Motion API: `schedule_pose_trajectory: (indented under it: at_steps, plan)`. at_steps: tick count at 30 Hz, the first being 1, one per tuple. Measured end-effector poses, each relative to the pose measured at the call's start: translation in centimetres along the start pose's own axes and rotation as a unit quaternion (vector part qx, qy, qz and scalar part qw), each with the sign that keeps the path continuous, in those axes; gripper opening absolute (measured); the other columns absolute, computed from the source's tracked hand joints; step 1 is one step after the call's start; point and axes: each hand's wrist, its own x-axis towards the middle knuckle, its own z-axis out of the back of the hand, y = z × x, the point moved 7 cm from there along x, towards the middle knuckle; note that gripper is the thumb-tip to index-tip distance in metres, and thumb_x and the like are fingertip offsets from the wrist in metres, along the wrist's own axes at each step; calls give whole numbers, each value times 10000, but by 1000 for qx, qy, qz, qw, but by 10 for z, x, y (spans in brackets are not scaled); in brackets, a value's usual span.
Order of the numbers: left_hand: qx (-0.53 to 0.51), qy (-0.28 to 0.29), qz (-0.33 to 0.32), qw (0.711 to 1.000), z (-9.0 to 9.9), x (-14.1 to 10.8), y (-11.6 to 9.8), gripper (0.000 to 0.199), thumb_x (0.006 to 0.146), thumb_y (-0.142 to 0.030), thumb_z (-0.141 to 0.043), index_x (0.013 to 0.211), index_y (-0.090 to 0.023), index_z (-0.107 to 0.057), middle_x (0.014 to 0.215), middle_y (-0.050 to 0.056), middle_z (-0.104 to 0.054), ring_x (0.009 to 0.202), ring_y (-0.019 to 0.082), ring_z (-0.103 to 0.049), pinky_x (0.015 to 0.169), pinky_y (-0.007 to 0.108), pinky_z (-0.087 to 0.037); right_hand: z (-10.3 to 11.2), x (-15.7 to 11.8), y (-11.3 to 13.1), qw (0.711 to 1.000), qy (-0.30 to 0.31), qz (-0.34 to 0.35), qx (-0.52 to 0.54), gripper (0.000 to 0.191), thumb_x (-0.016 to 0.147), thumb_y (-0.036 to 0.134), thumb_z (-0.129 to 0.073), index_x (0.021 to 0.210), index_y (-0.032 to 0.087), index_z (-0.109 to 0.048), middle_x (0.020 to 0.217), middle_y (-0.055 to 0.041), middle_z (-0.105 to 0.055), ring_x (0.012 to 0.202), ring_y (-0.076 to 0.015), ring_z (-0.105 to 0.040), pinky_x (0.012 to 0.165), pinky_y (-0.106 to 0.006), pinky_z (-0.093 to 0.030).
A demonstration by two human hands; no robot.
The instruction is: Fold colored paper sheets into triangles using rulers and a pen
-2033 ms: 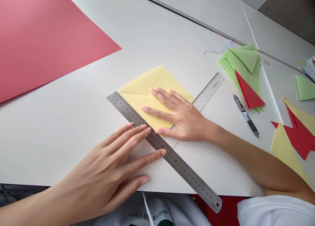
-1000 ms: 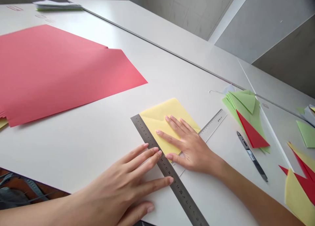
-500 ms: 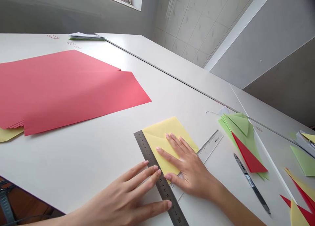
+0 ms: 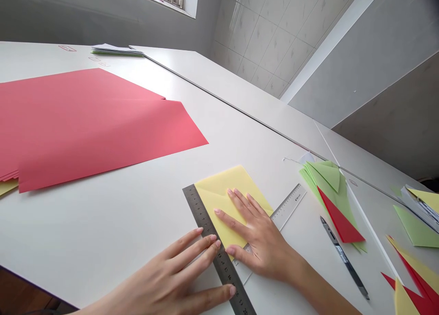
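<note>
My right hand [image 4: 260, 246] lies flat with spread fingers on a folded sheet of pale yellow paper [image 4: 219, 205], its thumb near the paper's lower corner. The paper's left edge lies along a steel ruler [image 4: 200, 219]. My left hand [image 4: 168, 278] presses spread fingers onto that ruler and the white table [image 4: 103, 246] beside it. A transparent plastic ruler [image 4: 288, 209] sticks out from under the yellow paper and my right hand. Neither hand closes around anything.
A large stack of red paper [image 4: 103, 132] lies at the left. On the right are green folded paper [image 4: 324, 180], a red triangle [image 4: 339, 223], a black marker pen [image 4: 343, 258], and red and yellow paper shapes [image 4: 411, 292]. A paper stack [image 4: 116, 50] sits far back.
The view has tilted upward, showing more wall and a window, so the table sits lower in the frame. My hands, the yellow paper and the rulers keep their positions relative to one another.
</note>
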Motion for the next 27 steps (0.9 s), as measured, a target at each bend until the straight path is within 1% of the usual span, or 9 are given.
schedule_pose_trajectory:
  at_steps: [2,6,9,11,16,18,22,23,27]
  plan:
    - [-8,-11,-19,1000,0,0,-3,621,839,-358,-573,1434,-399,-396,1465,-7,-449,1359,239,-415,1139,382,-342,0,0,-1,1000,-1,-2,1,657,952,528,-445,1527,338,-192,1624,-85,3,1486,-297,-72,1157,-581,-232]
    - [5,-18,32,999,-2,0,1,581,854,-361,-505,1419,-446,-397,1513,-40,-372,1396,234,-353,1150,394,-318,1,1,-2,1000,3,-11,7,649,952,550,-431,1524,348,-200,1626,-80,-21,1490,-272,-54,1171,-560,-203]
    - [42,-22,28,998,-4,-1,-1,577,884,-398,-471,1440,-477,-336,1545,-68,-302,1423,224,-298,1148,369,-315,3,2,-3,1000,4,-14,10,640,951,561,-426,1519,348,-219,1626,-77,-33,1492,-256,-37,1180,-543,-183]
    - [50,-24,26,998,-6,-2,-2,584,885,-393,-469,1443,-482,-323,1554,-77,-278,1426,225,-290,1152,360,-304,4,2,-4,1000,0,-15,11,639,950,562,-431,1517,349,-226,1627,-73,-33,1493,-248,-31,1183,-532,-179]
    - [33,-33,43,998,-6,-2,1,541,883,-369,-475,1407,-479,-400,1534,-91,-323,1393,242,-356,1150,350,-309,6,2,-4,1000,-3,-18,7,620,955,550,-431,1512,347,-248,1625,-70,-39,1493,-251,-47,1185,-518,-182]
    - [48,-24,27,998,-3,-1,2,547,890,-391,-480,1423,-470,-379,1529,-82,-336,1392,243,-358,1141,352,-330,6,2,-4,1000,-4,-17,7,619,958,547,-425,1514,348,-240,1625,-72,-40,1493,-250,-48,1184,-521,-183]
    - [79,15,-57,995,3,4,1,612,897,-452,-529,1469,-419,-316,1505,-53,-388,1386,226,-374,1085,296,-408,5,2,-3,1000,-5,-15,11,626,956,545,-429,1516,345,-233,1624,-81,-44,1492,-252,-42,1182,-531,-181]
    - [76,17,-65,995,5,5,3,616,897,-454,-537,1472,-408,-320,1497,-54,-401,1380,222,-384,1081,284,-411,5,2,-3,1000,-5,-15,11,633,954,545,-437,1517,344,-230,1624,-81,-43,1492,-254,-43,1180,-533,-183]
    - [59,-3,-65,996,8,6,6,622,894,-443,-553,1473,-378,-336,1493,-34,-409,1381,227,-382,1103,284,-387,4,2,-3,1000,-6,-14,13,656,944,541,-464,1519,344,-217,1626,-76,-29,1491,-258,-42,1177,-542,-191]
